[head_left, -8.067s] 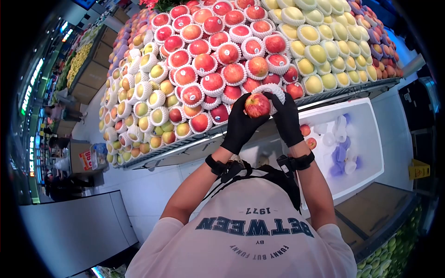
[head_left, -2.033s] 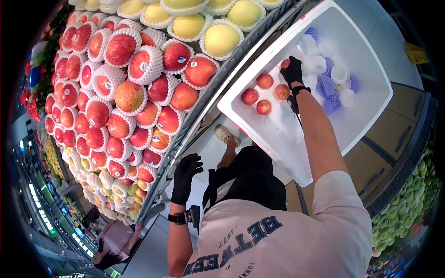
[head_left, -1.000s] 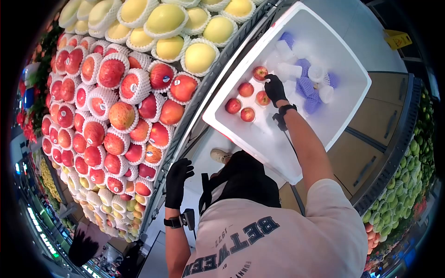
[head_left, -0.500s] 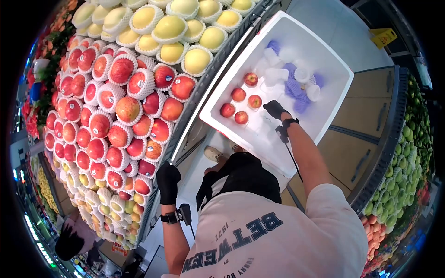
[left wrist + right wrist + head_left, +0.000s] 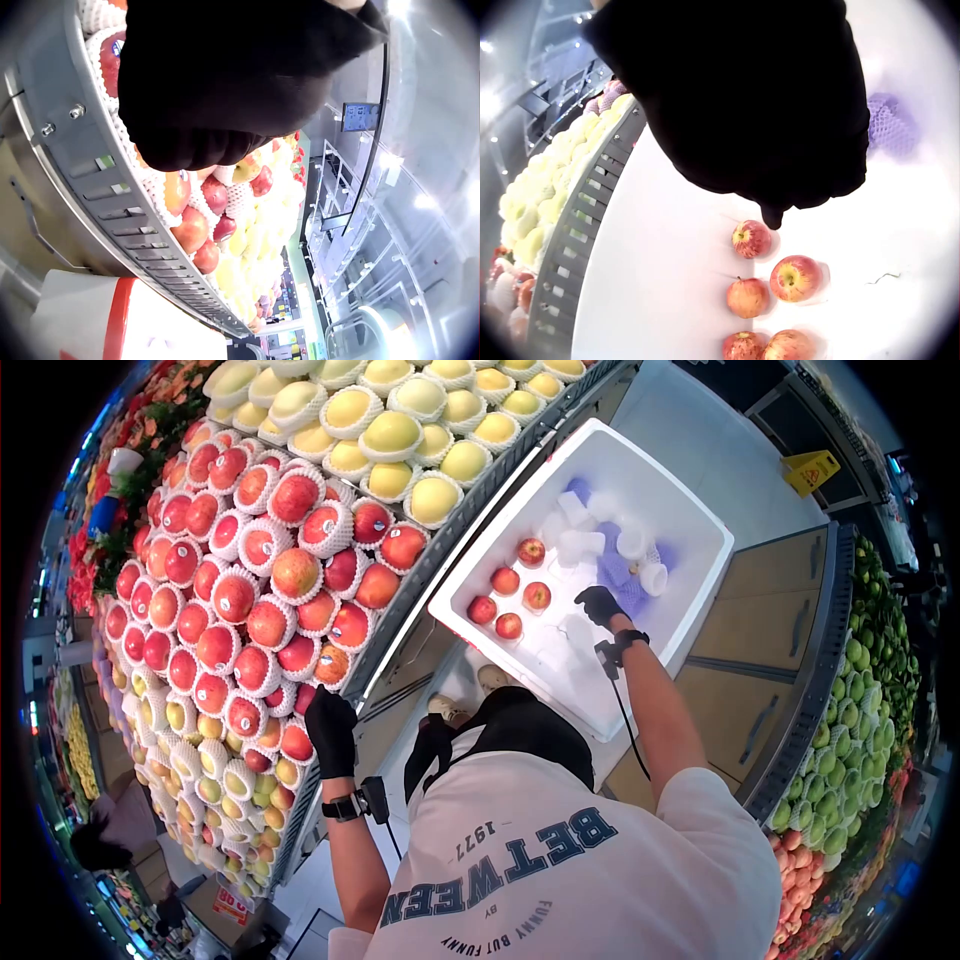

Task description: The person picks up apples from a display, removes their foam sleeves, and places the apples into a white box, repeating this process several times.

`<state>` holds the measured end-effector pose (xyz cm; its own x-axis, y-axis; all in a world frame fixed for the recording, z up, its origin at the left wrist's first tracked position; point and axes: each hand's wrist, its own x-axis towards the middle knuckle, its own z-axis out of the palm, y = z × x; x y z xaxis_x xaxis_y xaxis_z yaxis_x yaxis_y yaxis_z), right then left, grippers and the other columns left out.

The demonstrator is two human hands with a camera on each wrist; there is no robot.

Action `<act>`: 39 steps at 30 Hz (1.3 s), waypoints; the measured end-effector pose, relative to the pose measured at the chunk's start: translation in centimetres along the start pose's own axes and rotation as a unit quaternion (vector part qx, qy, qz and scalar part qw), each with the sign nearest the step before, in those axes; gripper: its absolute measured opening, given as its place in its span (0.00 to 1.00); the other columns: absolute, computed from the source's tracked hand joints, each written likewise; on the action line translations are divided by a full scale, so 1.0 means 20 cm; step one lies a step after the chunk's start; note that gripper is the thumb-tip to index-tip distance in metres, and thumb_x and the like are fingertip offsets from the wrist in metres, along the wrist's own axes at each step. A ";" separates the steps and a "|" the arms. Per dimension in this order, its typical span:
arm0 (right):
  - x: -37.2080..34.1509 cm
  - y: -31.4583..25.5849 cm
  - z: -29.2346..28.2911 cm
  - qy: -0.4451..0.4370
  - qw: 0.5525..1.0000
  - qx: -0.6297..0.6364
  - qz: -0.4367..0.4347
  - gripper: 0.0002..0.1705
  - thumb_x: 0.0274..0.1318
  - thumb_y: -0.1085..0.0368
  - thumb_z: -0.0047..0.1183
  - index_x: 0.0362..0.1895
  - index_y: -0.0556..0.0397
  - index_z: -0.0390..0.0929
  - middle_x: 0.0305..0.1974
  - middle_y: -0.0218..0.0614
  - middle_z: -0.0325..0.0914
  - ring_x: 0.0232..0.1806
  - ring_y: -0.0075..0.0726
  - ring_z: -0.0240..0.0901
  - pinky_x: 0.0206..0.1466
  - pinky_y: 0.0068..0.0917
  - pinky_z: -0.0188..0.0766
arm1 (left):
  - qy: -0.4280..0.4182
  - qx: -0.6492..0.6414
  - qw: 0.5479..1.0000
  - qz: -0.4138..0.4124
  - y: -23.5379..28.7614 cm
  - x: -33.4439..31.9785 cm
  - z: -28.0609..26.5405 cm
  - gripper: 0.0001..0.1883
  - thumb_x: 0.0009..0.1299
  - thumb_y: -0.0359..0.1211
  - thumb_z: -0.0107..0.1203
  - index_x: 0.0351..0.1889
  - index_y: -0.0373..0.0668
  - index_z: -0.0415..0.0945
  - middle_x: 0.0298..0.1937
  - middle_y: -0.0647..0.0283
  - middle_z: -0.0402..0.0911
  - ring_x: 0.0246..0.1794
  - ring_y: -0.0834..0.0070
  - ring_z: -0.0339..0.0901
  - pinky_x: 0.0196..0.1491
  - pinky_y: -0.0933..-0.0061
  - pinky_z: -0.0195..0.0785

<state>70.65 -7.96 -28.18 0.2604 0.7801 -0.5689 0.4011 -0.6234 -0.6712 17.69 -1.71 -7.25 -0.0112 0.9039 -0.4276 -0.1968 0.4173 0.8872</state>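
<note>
In the head view, my black-gloved right hand [image 5: 602, 606] hovers inside a white foam box [image 5: 560, 680], its fingers loosely bent around nothing. Several red apples [image 5: 536, 596] sit bare on the box floor to its left. Seen from the right wrist, one fingertip points down toward an apple [image 5: 751, 238]. My left hand [image 5: 330, 732], also gloved, is at the rim of the fruit display beside red apples [image 5: 296, 742] in white foam nets. From the left wrist, its fingers [image 5: 195, 154] look loosely curled over the apples, with their tips hidden and no held thing showing.
Purple foam nets [image 5: 612, 568] and white foam nets [image 5: 580, 547] lie loose in the box. A grey slatted rail [image 5: 139, 232] edges the display. Yellow fruit [image 5: 392, 435] fills its far part. Wooden cabinets [image 5: 745, 660] stand at right, and a yellow floor sign [image 5: 810, 472] behind.
An apple held in both hands earlier, with a foam net coming off, was later set in the box by my right hand. That hand has let go and drawn back; my left hand has moved to the display.
</note>
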 end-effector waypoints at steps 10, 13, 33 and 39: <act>-0.08 0.05 0.01 0.077 0.970 0.232 -0.014 0.11 0.53 0.76 0.47 0.42 0.61 0.71 0.30 0.45 0.79 0.20 0.37 0.77 0.15 0.27 0.67 | 0.015 -0.043 0.999 -0.012 0.10 -0.09 -0.07 0.18 0.76 0.37 0.39 0.20 0.51 0.59 0.18 0.76 0.53 0.15 0.86 0.52 0.18 0.83 0.43; -0.21 -0.17 0.01 0.123 0.940 0.314 0.057 0.10 0.55 0.73 0.48 0.42 0.59 0.72 0.28 0.44 0.79 0.17 0.34 0.74 0.13 0.26 0.65 | 0.055 -0.011 0.998 0.019 0.12 -0.10 -0.05 0.19 0.76 0.39 0.39 0.20 0.50 0.58 0.17 0.76 0.52 0.15 0.86 0.51 0.18 0.84 0.43; -0.33 -0.32 0.15 0.123 0.974 0.174 -0.079 0.14 0.57 0.63 0.47 0.20 0.53 0.72 0.15 0.34 0.71 0.14 0.34 0.71 0.14 0.30 0.65 | 0.018 -0.194 0.981 -0.011 0.33 -0.03 -0.37 0.20 0.74 0.41 0.43 0.18 0.52 0.55 0.15 0.74 0.49 0.14 0.82 0.49 0.20 0.80 0.45; -0.57 -0.59 0.16 0.113 0.934 0.340 0.009 0.12 0.56 0.66 0.47 0.43 0.57 0.74 0.22 0.39 0.75 0.15 0.33 0.71 0.13 0.26 0.64 | -0.028 -0.193 0.981 0.004 0.37 0.01 -0.53 0.20 0.77 0.41 0.36 0.19 0.53 0.56 0.16 0.76 0.49 0.13 0.86 0.48 0.17 0.83 0.42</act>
<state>60.03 -9.64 -15.27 0.4719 0.7119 -0.5202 -0.2350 -0.4671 -0.8524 5.79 0.56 -2.71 0.0367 0.9153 -0.4012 -0.5534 0.3529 0.7545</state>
